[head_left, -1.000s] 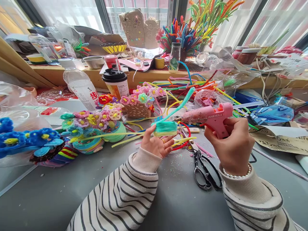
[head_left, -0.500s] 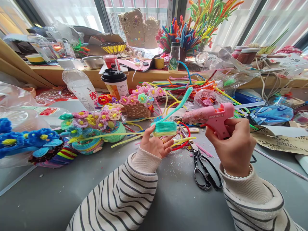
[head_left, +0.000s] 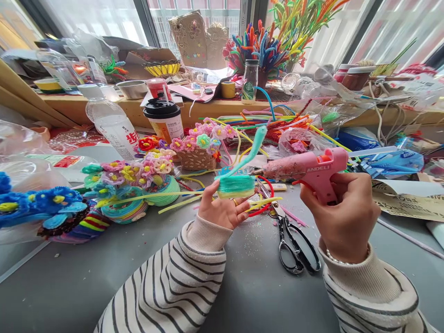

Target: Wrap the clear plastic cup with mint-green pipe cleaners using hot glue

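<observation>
My left hand holds a small coiled pipe-cleaner piece, turquoise above and pale yellow below, between thumb and fingers. A loose turquoise pipe-cleaner end rises from it and bends to the upper right. Pale yellow strands stick out to the left. In my right hand is a pink hot glue gun, gripped by its handle. Its nozzle points left and sits just to the right of the coiled piece. Black-handled scissors lie on the grey table between my forearms.
Finished pipe-cleaner flower baskets crowd the left side. Behind stand a water bottle, a lidded paper cup and a brown flower basket. Loose pipe cleaners lie in a heap, with a blue packet at right.
My right hand has drawn the glue gun slightly to the right, away from the coiled piece. The loose turquoise end leans a little further left. My left hand keeps its hold.
</observation>
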`<action>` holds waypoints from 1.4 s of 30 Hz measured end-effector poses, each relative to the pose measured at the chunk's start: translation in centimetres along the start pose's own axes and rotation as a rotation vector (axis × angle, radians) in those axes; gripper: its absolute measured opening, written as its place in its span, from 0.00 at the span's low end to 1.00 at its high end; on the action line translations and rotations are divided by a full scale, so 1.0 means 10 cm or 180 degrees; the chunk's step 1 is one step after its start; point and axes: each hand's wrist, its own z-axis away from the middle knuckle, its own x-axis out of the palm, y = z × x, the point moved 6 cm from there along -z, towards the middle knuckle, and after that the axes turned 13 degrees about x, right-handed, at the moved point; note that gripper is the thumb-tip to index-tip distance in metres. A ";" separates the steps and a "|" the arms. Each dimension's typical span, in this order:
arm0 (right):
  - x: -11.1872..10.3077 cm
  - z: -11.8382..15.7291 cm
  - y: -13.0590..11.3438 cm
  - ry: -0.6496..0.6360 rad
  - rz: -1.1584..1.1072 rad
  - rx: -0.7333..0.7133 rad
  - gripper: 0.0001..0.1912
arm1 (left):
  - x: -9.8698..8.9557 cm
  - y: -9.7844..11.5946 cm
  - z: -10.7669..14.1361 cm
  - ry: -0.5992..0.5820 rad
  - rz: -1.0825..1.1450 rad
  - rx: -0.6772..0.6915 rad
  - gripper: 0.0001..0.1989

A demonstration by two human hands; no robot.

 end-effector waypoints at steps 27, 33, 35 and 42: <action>-0.07 0.05 0.01 0.0196 -0.0053 -0.0134 0.17 | 0.05 0.01 0.02 -0.0132 0.0023 0.0042 0.36; -0.08 0.05 0.00 0.0255 0.0006 -0.0136 0.16 | 0.04 0.01 0.02 -0.0113 0.0022 0.0092 0.37; -0.08 0.05 -0.01 0.0261 0.0046 -0.0160 0.15 | 0.04 0.00 0.02 -0.0100 0.0061 0.0045 0.38; -0.04 -0.05 0.07 0.0267 0.0247 0.0040 0.20 | 0.05 0.01 0.02 -0.0084 0.0037 0.0052 0.41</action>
